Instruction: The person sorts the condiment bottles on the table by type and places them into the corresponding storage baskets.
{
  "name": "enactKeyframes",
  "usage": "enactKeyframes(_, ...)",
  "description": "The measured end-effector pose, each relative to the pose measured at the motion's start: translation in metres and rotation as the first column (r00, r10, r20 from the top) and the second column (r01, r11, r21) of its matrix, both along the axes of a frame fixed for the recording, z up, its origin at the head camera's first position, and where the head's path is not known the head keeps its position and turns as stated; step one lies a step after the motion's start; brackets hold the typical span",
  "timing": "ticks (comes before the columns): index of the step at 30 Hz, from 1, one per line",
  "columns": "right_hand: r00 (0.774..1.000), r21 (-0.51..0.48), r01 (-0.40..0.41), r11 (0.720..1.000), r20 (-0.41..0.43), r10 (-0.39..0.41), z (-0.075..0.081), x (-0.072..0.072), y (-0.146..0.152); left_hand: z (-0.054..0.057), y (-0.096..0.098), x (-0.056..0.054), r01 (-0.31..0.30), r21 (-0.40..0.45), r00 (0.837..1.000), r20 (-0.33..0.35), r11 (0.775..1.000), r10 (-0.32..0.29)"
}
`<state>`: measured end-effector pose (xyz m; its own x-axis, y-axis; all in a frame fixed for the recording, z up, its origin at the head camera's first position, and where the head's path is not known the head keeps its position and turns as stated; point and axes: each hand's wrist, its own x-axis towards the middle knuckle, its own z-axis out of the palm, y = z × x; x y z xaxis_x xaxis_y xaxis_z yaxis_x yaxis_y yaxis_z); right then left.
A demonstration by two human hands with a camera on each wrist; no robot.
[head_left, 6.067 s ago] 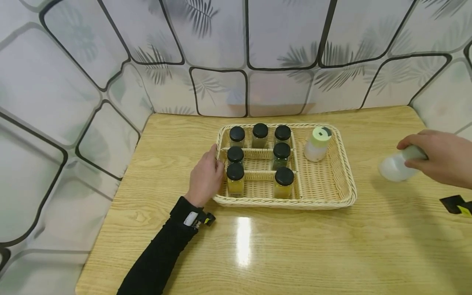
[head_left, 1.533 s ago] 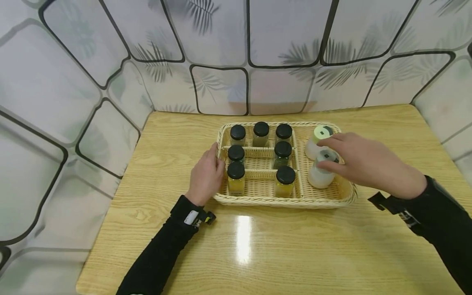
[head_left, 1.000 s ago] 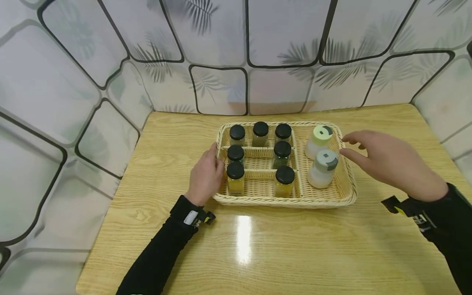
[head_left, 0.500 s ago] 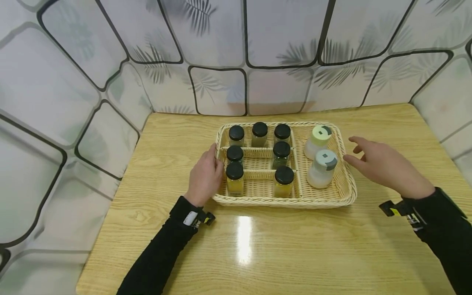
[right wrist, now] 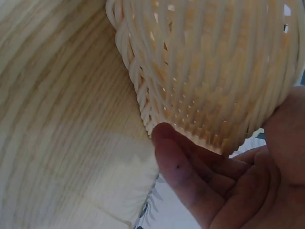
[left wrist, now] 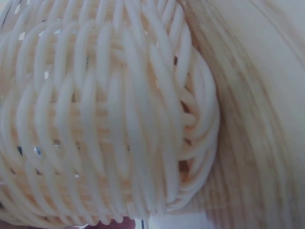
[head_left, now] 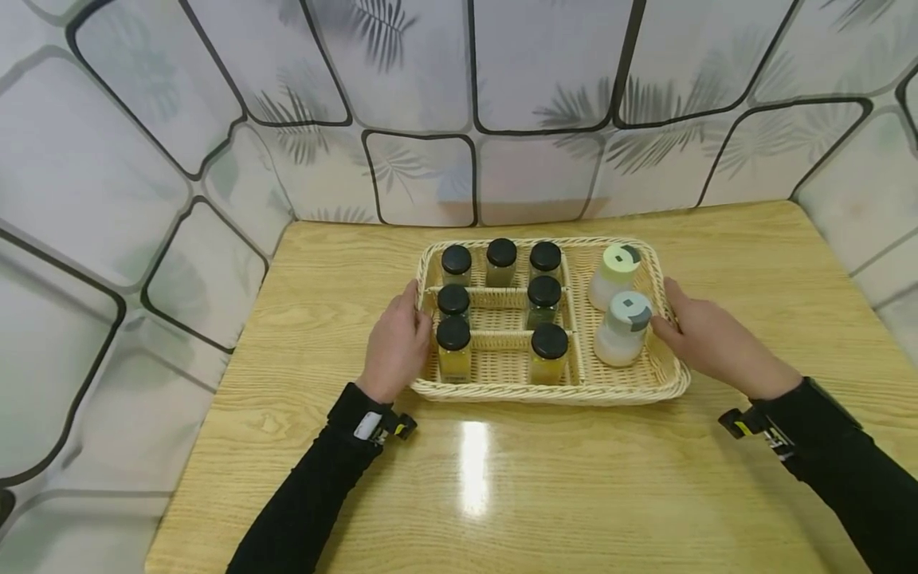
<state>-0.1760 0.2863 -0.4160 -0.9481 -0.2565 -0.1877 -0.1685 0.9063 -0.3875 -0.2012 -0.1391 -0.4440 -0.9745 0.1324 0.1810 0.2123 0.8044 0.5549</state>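
Note:
A cream wicker basket (head_left: pixel 545 395) stands on the table, divided into compartments. My left hand (head_left: pixel 393 351) grips its left rim, thumb over the edge. At the opposite end my right hand (head_left: pixel 717 343) holds the right rim, with the thumb on top; in the right wrist view its fingers (right wrist: pixel 183 174) curl under the woven wall (right wrist: pixel 205 71). In the right compartment, a bottle with a grey-white lid (head_left: pixel 622 328) sits in front of one with a light green lid (head_left: pixel 613 275). Several black-lidded jars (head_left: pixel 548 351) stand upright in the left compartments. Woven wall (left wrist: pixel 95 109) fills most of the left wrist view.
The pale wooden table (head_left: pixel 574 486) extends in front of the basket and to both sides. A patterned curtain-like wall (head_left: pixel 538 175) rises along the table's back edge, with similar panels at left and right.
The right hand held the grey-white-lidded bottle off to the right, set it in the right compartment and let go. It then drew back and took the basket's right rim. The left hand stayed put.

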Motion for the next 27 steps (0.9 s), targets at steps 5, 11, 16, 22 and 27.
enactKeyframes(5, 1.0, -0.021, 0.006, 1.0, -0.017, -0.006, -0.002, 0.001, -0.002, -0.001, 0.0, -0.001, 0.004, 0.014, 1.0, 0.002, 1.0, -0.004)
enactKeyframes(11, 0.999, -0.006, -0.007, 1.0, -0.048, 0.006, -0.004, -0.002, -0.003, 0.0, 0.001, -0.003, 0.003, 0.017, 1.0, 0.018, 1.0, -0.003)
enactKeyframes(16, 0.998, 0.003, -0.01, 1.0, -0.056, 0.01, -0.004, -0.005, -0.002, 0.0, 0.002, -0.006, 0.015, 0.022, 1.0, 0.022, 1.0, -0.016)
enactKeyframes(22, 0.999, 0.001, -0.008, 1.0, -0.05, 0.009, -0.003, -0.01, -0.002, -0.001, 0.002, -0.013, 0.026, 0.032, 0.999, 0.024, 0.999, -0.027)
enactKeyframes(27, 0.998, 0.009, -0.013, 1.0, -0.061, 0.013, -0.003, -0.016, -0.001, -0.001, 0.002, -0.021, 0.025, 0.043, 1.0, 0.019, 0.999, -0.026)
